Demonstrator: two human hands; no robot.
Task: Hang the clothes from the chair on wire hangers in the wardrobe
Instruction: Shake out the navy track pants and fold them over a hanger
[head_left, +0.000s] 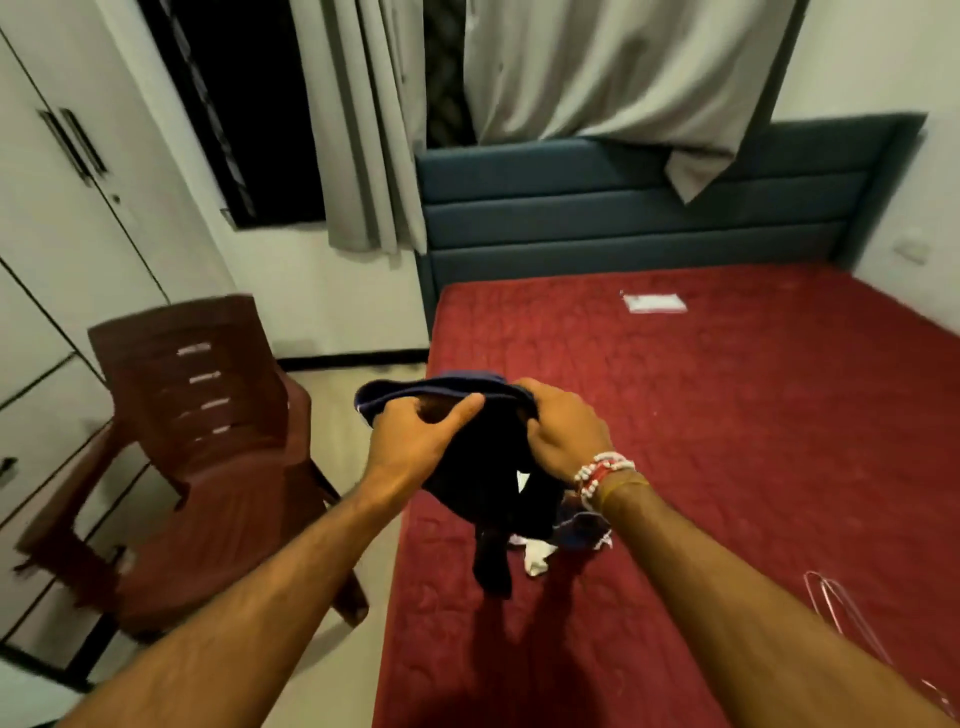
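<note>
1. The left grip (421, 431) is closed on the top edge of a dark blue piece of clothing (483, 467). The thumb is on the near side and the fingers curl over the far side.
2. The right grip (561, 431) is closed on the same top edge, just beside the left one.
3. The piece of clothing is up in the air between the two hands, over the near left corner of the bed (727, 415). The rest of it hangs down. I cannot tell if its low end touches the bed.
4. Red and white bead bracelets (602, 473) and a thin yellow band are on the right wrist.
5. A small white cloth (537, 558) and a blue patterned cloth (582, 525) lie on the red bed, right under the hanging clothing.
6. Thin wire hangers (837, 610) lie on the bed near its lower right side, well apart from the hands.
7. A brown plastic chair (208, 441) stands on the floor to the left of the bed.
8. The white wardrobe (62, 208) is behind the chair, on the left. Its doors are shut.
9. A small white packet (654, 302) lies far up the bed, near the dark blue headboard (623, 208).
10. Grey curtains (623, 67) hang above the headboard, beside a dark window (234, 104).
</note>
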